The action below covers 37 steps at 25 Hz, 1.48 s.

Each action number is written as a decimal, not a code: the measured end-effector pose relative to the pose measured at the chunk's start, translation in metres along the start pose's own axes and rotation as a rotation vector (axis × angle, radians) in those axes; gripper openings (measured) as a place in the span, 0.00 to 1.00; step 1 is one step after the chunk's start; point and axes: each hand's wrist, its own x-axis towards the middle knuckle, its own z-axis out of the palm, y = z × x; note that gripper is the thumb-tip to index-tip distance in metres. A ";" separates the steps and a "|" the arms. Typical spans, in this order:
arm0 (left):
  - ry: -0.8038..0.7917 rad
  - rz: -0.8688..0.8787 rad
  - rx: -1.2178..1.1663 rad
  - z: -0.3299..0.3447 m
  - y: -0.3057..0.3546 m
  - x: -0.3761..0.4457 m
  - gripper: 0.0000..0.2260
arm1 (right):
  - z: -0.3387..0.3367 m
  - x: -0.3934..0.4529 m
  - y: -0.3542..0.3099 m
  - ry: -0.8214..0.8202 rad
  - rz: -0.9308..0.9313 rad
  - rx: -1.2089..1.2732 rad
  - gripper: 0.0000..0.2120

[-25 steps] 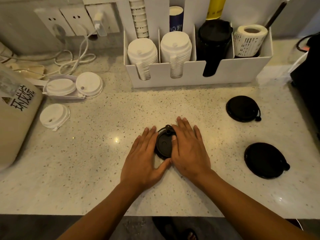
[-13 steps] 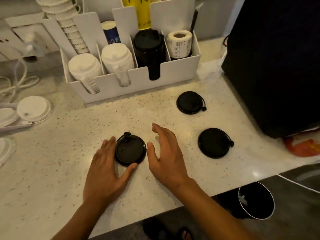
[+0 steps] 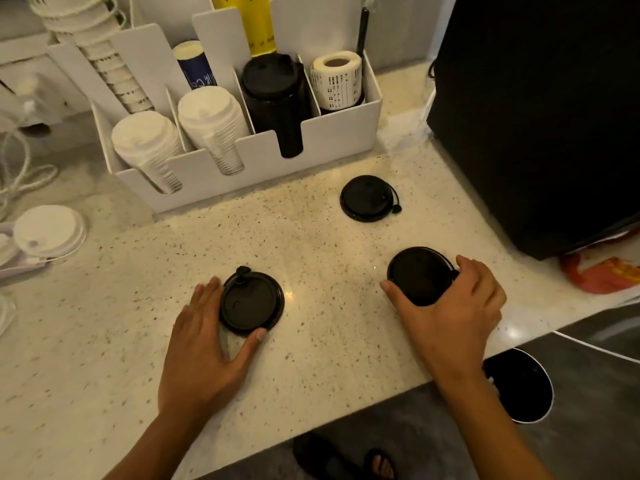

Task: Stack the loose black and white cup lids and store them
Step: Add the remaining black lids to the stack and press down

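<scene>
Three loose black lids lie on the speckled counter. My left hand point(image 3: 207, 341) cups the middle black lid point(image 3: 251, 303), fingers along its left edge and thumb at its near edge. To the right, my right hand point(image 3: 450, 306) closes its thumb and fingers around the rim of the right black lid point(image 3: 417, 273). The far black lid point(image 3: 367, 198) lies untouched in front of the white organizer point(image 3: 332, 140). In the organizer stand two stacks of white lids point(image 3: 211, 116) and a stack of black lids point(image 3: 273, 95). Loose white lids point(image 3: 48, 230) sit at the left edge.
A large black appliance point(image 3: 536, 116) blocks the right side of the counter. A label roll point(image 3: 337, 79) and paper cups point(image 3: 114, 74) stand in the organizer. White cables point(image 3: 20, 168) lie at far left. Below the counter's front edge is a black bin point(image 3: 519, 386).
My right hand has left the middle lid and moved right onto the right black lid. My left hand stays on the middle lid. The view has swung to the right.
</scene>
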 end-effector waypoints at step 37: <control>0.015 0.042 -0.053 -0.002 0.000 -0.003 0.47 | 0.058 -0.048 -0.116 -0.534 -0.790 0.185 0.40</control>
